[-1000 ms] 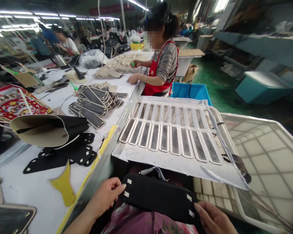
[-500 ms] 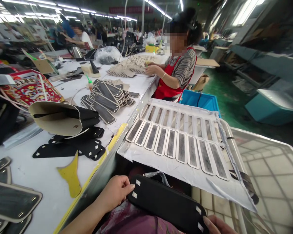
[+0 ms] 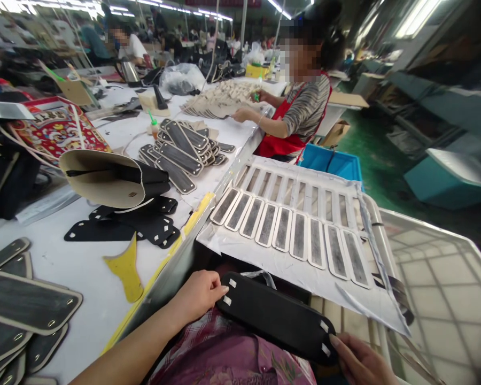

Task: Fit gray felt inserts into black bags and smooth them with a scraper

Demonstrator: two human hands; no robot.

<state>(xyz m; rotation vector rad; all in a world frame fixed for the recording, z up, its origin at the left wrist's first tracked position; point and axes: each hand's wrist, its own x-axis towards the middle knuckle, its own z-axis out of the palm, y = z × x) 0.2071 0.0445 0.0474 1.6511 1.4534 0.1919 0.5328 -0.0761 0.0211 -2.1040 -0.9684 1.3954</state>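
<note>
I hold a long black panel [image 3: 276, 318] with small white tabs at its corners across my lap. My left hand [image 3: 198, 294] pinches its left end with curled fingers. My right hand [image 3: 361, 363] grips its right end at the bottom edge of the view. Just beyond the black panel lies a white sheet [image 3: 288, 267] carrying a row of several grey strips with pale borders [image 3: 292, 232].
The white worktable [image 3: 64, 267] on my left holds a yellow scraper [image 3: 126, 267], black panels [image 3: 128, 227], a rolled black-and-cream piece [image 3: 108, 179] and stacks of grey strips [image 3: 180, 152]. A person in a red apron [image 3: 300, 115] works farther along. A white wire cart [image 3: 444, 278] stands at right.
The view has shifted right and down along the table. My hands and the black panel sit slightly lower and farther right in view, with the grip unchanged.
</note>
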